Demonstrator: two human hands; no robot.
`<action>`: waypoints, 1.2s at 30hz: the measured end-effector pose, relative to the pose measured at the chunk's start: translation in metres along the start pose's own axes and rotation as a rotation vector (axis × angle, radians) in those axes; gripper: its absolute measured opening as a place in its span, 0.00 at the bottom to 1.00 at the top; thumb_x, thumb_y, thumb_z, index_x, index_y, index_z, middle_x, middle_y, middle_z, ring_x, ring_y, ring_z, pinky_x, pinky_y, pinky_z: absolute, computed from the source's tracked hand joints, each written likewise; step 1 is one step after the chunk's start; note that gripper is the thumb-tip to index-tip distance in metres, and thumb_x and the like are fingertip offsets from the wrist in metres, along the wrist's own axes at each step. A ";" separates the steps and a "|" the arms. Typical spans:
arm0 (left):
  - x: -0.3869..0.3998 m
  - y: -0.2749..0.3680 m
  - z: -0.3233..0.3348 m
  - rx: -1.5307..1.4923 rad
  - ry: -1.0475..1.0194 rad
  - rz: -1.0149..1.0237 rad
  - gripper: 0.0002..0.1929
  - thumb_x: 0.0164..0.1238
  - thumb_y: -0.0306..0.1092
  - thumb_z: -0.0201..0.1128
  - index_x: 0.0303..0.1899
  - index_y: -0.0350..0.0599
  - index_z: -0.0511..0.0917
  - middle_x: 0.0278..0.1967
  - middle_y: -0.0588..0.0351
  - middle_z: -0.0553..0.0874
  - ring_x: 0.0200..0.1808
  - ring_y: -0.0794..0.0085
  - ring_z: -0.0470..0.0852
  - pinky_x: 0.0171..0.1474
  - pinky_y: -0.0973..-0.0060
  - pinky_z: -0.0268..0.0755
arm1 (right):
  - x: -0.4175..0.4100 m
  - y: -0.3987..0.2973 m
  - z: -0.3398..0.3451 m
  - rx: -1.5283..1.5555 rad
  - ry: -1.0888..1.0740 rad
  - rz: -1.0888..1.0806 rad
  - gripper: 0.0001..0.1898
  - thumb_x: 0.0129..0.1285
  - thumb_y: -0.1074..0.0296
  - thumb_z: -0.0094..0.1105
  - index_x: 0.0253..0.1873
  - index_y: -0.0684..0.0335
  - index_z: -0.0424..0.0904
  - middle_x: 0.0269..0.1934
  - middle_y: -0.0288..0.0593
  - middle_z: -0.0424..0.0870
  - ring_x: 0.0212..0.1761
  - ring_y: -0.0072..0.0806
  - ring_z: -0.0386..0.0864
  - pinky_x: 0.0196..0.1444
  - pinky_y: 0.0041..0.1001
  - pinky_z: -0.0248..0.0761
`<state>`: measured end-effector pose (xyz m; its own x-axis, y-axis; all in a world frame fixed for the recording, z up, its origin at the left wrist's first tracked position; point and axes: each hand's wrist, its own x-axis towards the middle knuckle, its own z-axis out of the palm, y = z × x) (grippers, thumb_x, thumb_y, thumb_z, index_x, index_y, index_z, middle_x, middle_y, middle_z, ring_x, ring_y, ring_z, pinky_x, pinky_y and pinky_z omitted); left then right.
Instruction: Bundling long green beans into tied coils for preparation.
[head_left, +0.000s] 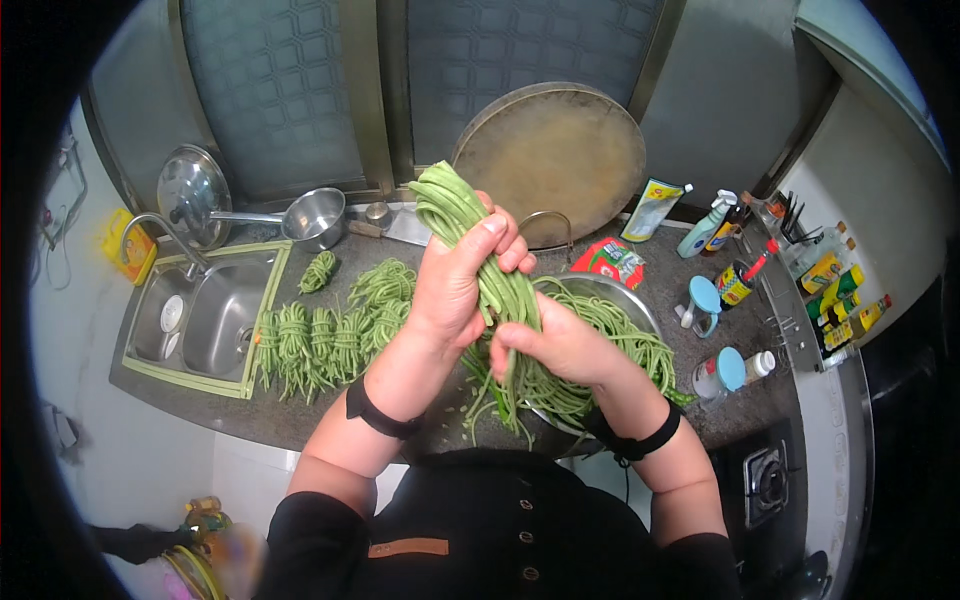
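My left hand (454, 281) grips a folded bundle of long green yardlong beans (448, 196) held up over the counter. Its looped end sticks out above my fist. Lower down, my right hand (559, 341) closes around the hanging part of the same bundle, thumb and fingers on the strands. Behind and below that hand, a large steel basin (637, 298) holds a heap of loose yardlong beans (637, 349). To the left on the counter stand several tied bundles of beans (294, 341) in a row. A smaller tied bundle (319, 271) lies apart, nearer the sink.
A double steel sink (225, 319) is at the left. Along the back are a saucepan (315, 217), a cleaver (401, 226) partly hidden by the beans, and a large round board (551, 161). At the right are a red packet (609, 261), lidded jars (720, 371), bottles and a gas burner (766, 480).
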<state>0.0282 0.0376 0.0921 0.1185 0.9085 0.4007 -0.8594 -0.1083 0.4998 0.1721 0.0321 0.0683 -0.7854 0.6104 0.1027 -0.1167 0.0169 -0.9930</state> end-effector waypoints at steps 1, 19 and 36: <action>0.000 0.004 -0.003 -0.002 0.007 -0.001 0.08 0.65 0.28 0.56 0.40 0.48 0.64 0.26 0.61 0.68 0.27 0.78 0.68 0.36 0.75 0.69 | -0.002 -0.005 0.003 0.013 -0.008 0.069 0.18 0.67 0.61 0.52 0.54 0.66 0.62 0.36 0.39 0.74 0.32 0.21 0.75 0.39 0.24 0.72; -0.034 0.014 -0.043 0.056 0.163 -0.738 0.05 0.66 0.30 0.58 0.32 0.43 0.72 0.26 0.62 0.74 0.23 0.82 0.73 0.29 0.79 0.75 | -0.016 -0.048 0.006 -1.867 -0.263 -0.561 0.06 0.56 0.66 0.52 0.37 0.59 0.71 0.25 0.34 0.72 0.26 0.25 0.75 0.30 0.26 0.68; -0.075 0.006 -0.049 0.022 -0.003 -0.967 0.11 0.63 0.34 0.64 0.43 0.42 0.73 0.28 0.61 0.76 0.27 0.80 0.76 0.31 0.80 0.75 | -0.014 -0.040 -0.005 -1.839 -0.384 -0.719 0.03 0.51 0.64 0.51 0.30 0.52 0.69 0.27 0.33 0.67 0.33 0.27 0.72 0.49 0.32 0.67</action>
<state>-0.0101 -0.0115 0.0274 0.7711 0.6078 -0.1895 -0.3803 0.6784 0.6286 0.1904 0.0266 0.1064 -0.9811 -0.0402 0.1894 0.0372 0.9207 0.3886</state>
